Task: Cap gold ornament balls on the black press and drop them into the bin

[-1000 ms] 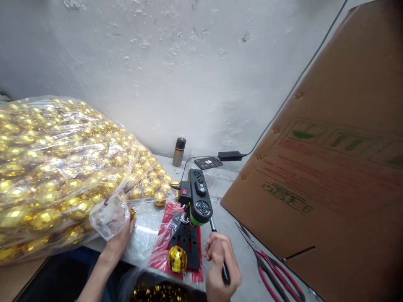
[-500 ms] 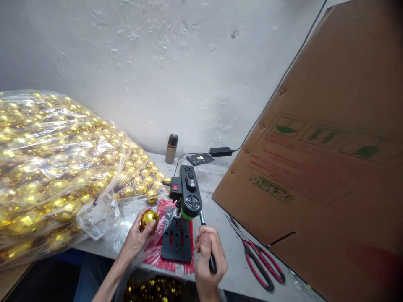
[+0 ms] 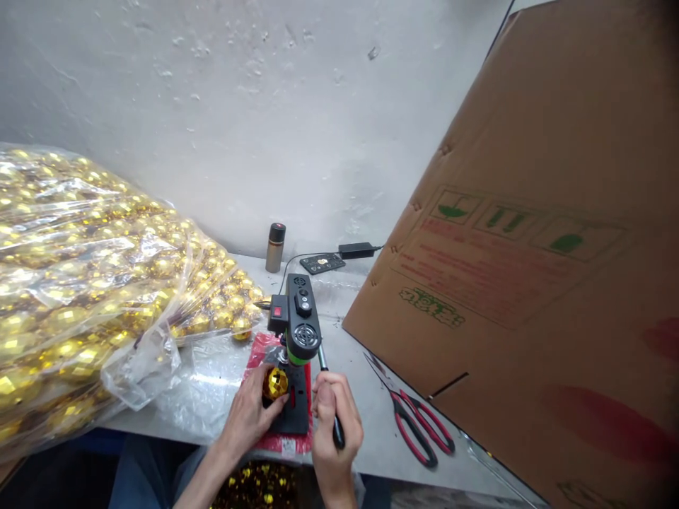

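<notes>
A small black bench drill press [image 3: 302, 318] stands on a red plastic sheet [image 3: 259, 352] on the table. My left hand [image 3: 249, 408] is closed round a shiny gold faceted ball [image 3: 276, 384], held over the drill press's slotted base plate [image 3: 293, 418], in front of the drill head. Whether the ball touches the plate I cannot tell. My right hand [image 3: 335, 420] is wrapped round the black-gripped feed lever [image 3: 338, 431] on the press's right side. The drill bit is hidden behind the head and ball.
A large clear bag of gold balls [image 3: 106, 283] fills the left. Red-handled scissors [image 3: 419, 424] lie at right beside a big cardboard box [image 3: 503, 247]. Behind the press are a bottle [image 3: 275, 247], a dark phone-like slab [image 3: 322, 264] and a power adapter [image 3: 356, 250]. More gold pieces [image 3: 259, 484] lie below the table edge.
My left hand has brought the gold ball rightward, from beside the press to over its base plate. My right hand keeps hold of the lever. The whole view has shifted slightly.
</notes>
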{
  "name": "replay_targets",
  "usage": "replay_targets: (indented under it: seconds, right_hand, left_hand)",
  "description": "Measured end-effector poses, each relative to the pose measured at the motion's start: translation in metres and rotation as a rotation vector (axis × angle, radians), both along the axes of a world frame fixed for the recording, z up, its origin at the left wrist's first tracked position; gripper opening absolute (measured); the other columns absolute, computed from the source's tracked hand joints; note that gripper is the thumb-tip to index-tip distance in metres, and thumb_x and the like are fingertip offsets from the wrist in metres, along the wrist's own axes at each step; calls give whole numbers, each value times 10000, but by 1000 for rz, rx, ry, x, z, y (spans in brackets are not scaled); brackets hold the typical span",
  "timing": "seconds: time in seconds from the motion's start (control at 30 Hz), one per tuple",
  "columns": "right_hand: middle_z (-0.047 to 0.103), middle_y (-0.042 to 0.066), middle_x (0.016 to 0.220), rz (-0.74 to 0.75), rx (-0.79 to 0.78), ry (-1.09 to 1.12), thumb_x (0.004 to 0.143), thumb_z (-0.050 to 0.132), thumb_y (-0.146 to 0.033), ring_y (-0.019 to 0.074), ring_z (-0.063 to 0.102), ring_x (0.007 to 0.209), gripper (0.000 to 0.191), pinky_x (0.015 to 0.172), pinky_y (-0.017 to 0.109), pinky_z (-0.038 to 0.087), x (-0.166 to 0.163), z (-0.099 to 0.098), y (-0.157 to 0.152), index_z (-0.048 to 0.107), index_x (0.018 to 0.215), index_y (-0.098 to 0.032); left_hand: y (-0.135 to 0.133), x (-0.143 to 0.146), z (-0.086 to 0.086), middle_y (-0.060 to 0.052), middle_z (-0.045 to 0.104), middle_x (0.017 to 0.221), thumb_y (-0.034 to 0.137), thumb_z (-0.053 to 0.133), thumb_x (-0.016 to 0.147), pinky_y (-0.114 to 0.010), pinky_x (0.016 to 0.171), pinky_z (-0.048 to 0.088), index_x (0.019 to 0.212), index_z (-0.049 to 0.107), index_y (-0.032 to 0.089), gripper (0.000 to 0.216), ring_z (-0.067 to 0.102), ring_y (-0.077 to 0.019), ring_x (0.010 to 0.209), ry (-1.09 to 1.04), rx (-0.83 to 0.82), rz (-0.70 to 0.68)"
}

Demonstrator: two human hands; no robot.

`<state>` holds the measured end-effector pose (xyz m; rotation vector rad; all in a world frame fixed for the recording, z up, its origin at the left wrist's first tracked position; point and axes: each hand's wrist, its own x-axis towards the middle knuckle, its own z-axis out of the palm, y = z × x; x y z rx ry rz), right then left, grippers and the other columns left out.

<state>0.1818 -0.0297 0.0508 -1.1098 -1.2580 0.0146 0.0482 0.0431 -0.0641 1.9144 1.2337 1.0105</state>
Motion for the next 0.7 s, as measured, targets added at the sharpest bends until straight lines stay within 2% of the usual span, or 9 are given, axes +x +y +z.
replay_targets:
  seconds: [0.13,0.3,0.53,0.7]
  right_hand:
    - [534,-39,757,5,9,-6,1050,429,-123,86,532,635,256,592,179,441,1,1,0,543,848,-231]
    - [531,-39,763,11,9,1,1049,429,-113,85,535,647,259,605,177,447,1,2,0,540,845,-230]
    - [532,-35,762,15,6,-20,1044,425,-111,88,532,642,252,591,181,440,1,2,-1,539,854,-230]
    - [537,-31,759,2,8,-22,1041,417,-107,91,535,641,259,578,186,432,0,3,-2,531,844,-230]
  left_hand:
    - [2,8,0,-126,744,1180,294,697,821,-516,961,599,1243,626,216,435,723,-327,1101,47,94,-49]
    - [6,14,-4,-127,707,1153,302,753,790,-529,936,601,1252,645,204,484,706,-336,1077,96,109,-4]
    - [6,18,-9,-123,656,1165,276,737,806,-496,917,597,1271,651,204,478,680,-320,1071,114,118,-69]
    - [2,22,-14,-116,668,1206,342,745,814,-542,954,554,1253,661,229,461,661,-344,1115,133,139,-2]
